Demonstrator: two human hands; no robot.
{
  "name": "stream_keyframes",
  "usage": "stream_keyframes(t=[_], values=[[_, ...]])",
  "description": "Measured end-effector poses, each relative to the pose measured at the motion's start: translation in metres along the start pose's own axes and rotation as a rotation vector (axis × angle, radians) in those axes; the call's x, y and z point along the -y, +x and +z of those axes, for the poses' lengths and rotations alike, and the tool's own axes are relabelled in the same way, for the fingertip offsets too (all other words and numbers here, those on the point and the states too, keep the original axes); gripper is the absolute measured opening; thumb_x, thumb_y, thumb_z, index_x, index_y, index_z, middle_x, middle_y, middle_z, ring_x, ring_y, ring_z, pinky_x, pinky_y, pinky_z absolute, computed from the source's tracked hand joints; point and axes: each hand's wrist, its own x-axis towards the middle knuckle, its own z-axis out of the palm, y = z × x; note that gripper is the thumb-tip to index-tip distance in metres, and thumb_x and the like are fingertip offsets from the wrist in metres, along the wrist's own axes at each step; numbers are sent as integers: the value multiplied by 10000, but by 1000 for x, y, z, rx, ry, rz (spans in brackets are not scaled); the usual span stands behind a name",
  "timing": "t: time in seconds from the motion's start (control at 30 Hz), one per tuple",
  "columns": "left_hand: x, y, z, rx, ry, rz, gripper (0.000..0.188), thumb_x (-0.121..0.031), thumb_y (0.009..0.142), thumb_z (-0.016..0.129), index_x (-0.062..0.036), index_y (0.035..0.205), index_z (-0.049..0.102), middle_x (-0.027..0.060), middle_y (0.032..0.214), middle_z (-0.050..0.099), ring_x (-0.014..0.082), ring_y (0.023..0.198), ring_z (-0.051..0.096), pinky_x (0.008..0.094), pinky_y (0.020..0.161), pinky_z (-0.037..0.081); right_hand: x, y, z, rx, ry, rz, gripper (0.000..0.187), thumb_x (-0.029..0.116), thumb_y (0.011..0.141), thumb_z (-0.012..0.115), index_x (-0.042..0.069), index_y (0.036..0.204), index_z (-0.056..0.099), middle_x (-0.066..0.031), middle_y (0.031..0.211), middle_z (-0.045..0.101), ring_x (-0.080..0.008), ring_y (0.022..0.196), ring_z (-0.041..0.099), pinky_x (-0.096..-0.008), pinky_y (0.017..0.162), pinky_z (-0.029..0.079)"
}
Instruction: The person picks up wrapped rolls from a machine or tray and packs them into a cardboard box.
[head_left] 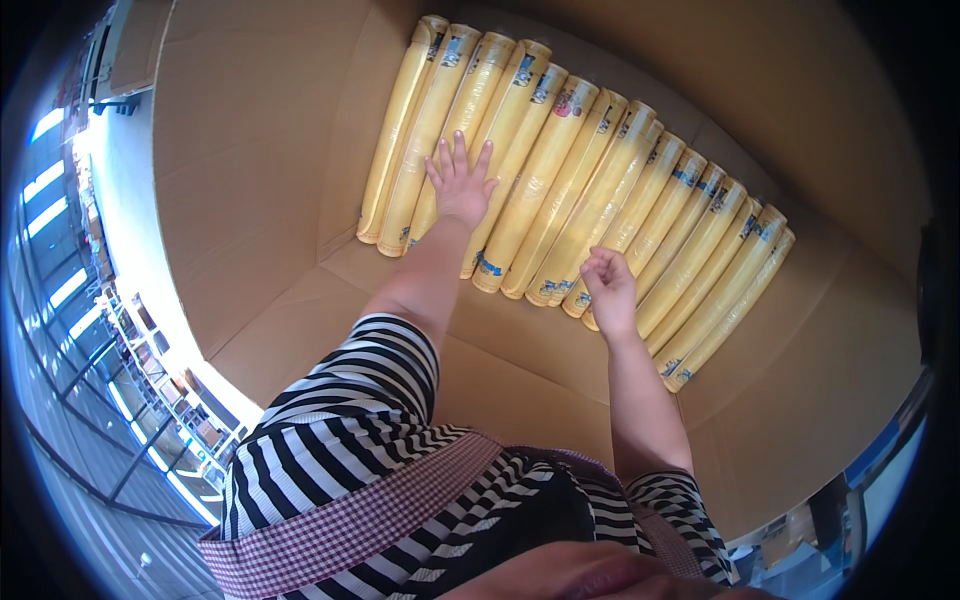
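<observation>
A row of yellow rolls in clear, shiny wrap lies side by side along the bottom of a big cardboard box. Blue printed marks show near their ends. My left hand, palm down with fingers spread, is over the rolls toward the left end of the row and seems to rest on them. Further right, my right hand is over the near ends of the middle rolls. Its fingers are curled in, and nothing shows in them. My hands and forearms hide parts of several rolls.
Tall cardboard walls rise around the rolls, with the far wall behind them. Bare cardboard lies between the rolls and my body. Outside the box at the left, shelving with boxes stands far off; blurred items show at lower right.
</observation>
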Motion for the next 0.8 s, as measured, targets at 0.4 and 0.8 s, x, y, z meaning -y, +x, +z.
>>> stream_keyframes(t=[0.4,0.8], values=[[-11,12,-50,315,165,53,969,-410,875,719,-175,1629,157,161,1693,96,425,1543,109,597,1218,170,-14,-37,-91,-130,-360,23,362,138,898,721,21,1217,595,-84,928,640,-193,845,632,-340,781,543],[-65,-73,-85,699,199,242,641,-341,943,624,-72,1498,447,147,1621,321,346,1495,303,513,1158,368,116,-145,-145,-185,-372,-23,449,205,925,719,21,1306,565,-143,1118,638,-221,1034,641,-343,916,539]])
